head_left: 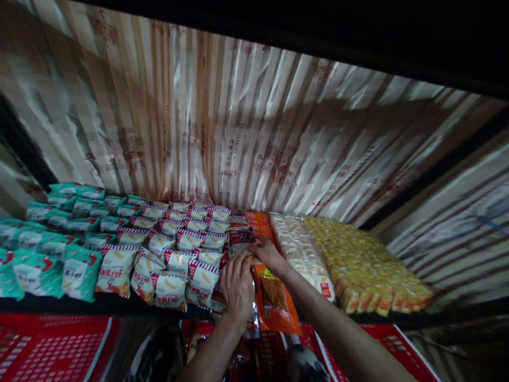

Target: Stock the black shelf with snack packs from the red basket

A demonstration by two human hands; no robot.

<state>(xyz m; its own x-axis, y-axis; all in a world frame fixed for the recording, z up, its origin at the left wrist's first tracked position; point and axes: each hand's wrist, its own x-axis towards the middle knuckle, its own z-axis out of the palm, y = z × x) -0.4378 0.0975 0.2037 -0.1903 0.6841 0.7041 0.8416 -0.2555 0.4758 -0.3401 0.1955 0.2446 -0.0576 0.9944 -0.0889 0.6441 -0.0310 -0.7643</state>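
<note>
We saw left hand (237, 285) flat, ungripping, on dark snack packet (239, 241); right hand (269, 253) pinching its far edge beside orange packets (275, 300) on shelf (99, 303). Judged light, crinkly, slippery; grip edges.

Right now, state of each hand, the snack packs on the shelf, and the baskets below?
left hand: palm down, resting on packets at the shelf front
right hand: reaching further in, fingers on a dark packet
orange packets: lying flat, in a row running back
red-and-white packs: lying in overlapping rows
green packs: lying in rows, far left
clear-wrapped packs: lined up
yellow packs: tightly packed
red baskets: below the shelf, contents unclear
</note>
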